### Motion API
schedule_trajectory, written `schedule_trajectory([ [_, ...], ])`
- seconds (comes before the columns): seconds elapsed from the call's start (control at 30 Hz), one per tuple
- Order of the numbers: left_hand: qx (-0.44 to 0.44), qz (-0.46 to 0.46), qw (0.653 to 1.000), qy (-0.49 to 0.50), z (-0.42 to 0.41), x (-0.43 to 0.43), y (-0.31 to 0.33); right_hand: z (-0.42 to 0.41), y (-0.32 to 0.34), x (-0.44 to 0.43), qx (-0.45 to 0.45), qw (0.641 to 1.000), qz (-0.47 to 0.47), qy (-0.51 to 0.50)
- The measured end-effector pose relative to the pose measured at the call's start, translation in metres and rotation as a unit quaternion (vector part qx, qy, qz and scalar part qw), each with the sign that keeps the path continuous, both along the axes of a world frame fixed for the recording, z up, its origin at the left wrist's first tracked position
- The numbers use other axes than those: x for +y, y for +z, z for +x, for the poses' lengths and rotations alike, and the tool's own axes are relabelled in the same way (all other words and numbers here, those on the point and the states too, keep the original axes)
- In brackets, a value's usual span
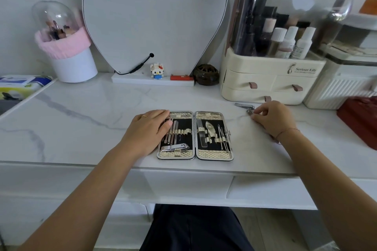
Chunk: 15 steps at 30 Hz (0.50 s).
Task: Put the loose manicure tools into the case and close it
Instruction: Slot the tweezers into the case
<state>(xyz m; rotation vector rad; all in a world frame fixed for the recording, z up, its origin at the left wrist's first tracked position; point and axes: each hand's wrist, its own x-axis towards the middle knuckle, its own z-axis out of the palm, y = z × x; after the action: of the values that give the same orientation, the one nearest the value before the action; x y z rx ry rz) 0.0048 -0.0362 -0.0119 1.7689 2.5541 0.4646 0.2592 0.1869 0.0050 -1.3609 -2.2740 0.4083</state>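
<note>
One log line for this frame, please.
case: open, flat on table | left hand: flat on left half | right hand: pinching loose clipper right of case

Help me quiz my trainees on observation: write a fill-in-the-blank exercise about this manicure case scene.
1. The manicure case lies ____ on the table.
2. The left hand rests flat on the case's ____ half.
3. The right hand pinches a loose nail clipper lying to the ____ of the case.
4. The cream organiser shows ____ drawer pulls.
Missing words: open; left; right; three.
</note>
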Motion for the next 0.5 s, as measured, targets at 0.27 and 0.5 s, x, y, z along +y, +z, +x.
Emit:
schedule_trajectory([
  [0.27,0.005,-0.003,1.000,-0.001,0.0001,0.0002,-0.0007,-0.0094,0.0045,-0.0047,-0.024,0.999,-0.018,0.030],
  [0.5,-0.001,-0.001,1.000,-0.001,-0.0007,0.0002,-0.0013,-0.0073,0.0024,0.0011,-0.002,0.999,-0.023,0.040],
])
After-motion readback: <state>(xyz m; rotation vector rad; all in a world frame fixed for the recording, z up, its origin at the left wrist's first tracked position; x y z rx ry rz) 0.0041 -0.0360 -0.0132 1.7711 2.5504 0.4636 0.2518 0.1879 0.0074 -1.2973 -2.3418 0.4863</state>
